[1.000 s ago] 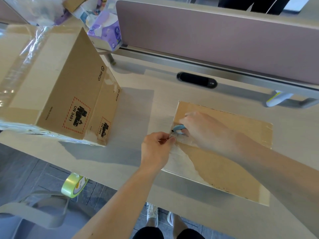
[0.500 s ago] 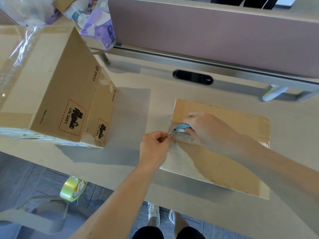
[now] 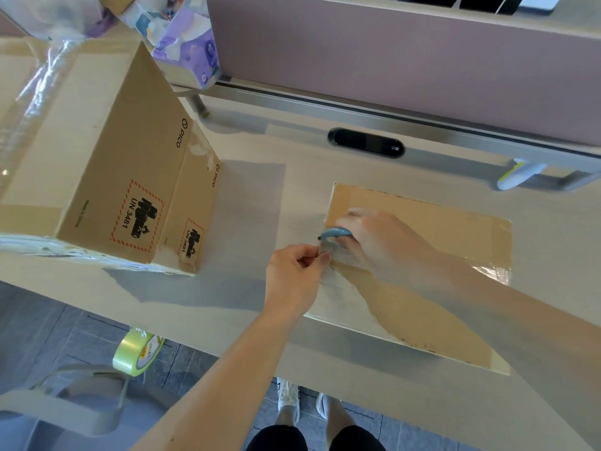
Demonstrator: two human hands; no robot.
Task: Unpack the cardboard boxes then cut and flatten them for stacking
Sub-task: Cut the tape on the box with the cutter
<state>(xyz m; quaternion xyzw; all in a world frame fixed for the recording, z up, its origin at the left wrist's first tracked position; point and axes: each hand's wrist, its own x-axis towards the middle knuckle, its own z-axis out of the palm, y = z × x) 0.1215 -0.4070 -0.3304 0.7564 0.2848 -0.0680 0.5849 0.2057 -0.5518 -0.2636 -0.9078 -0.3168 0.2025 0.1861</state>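
1. Your hands have barely shifted over the last second: both keep working at the left edge of the flattened cardboard (image 3: pixel 455 229), and the clear tape strip (image 3: pixel 327 255) now stands a little higher off the sheet.
2. Your left hand (image 3: pixel 292 281) pinches the free end of that tape strip between thumb and forefinger, the other fingers curled in, just beside the cardboard's left edge.
3. Your right hand (image 3: pixel 383 245) is curled round the blue cutter (image 3: pixel 336 232). The cutter's dark tip points left, just past the cardboard's edge and right above the pinched tape. The hand is blurred, so you cannot tell its finger placement finely.
4. Flattened cardboard lies flat on the table (image 3: pixel 253 206), to your right of centre, with shiny tape along its right end and a pale patch near its front left.
5. A cardboard box (image 3: pixel 107 151) printed PICO and UN 3481 stands on the table's left side, well apart from the flat sheet, with clear film along its near and left faces.
6. Behind it lies a purple tissue pack (image 3: pixel 188 50), beside the pink divider panel (image 3: pixel 390 53).
7. A roll of green tape (image 3: pixel 138 351) shows below the table's front edge, near a grey chair (image 3: pixel 65 408).
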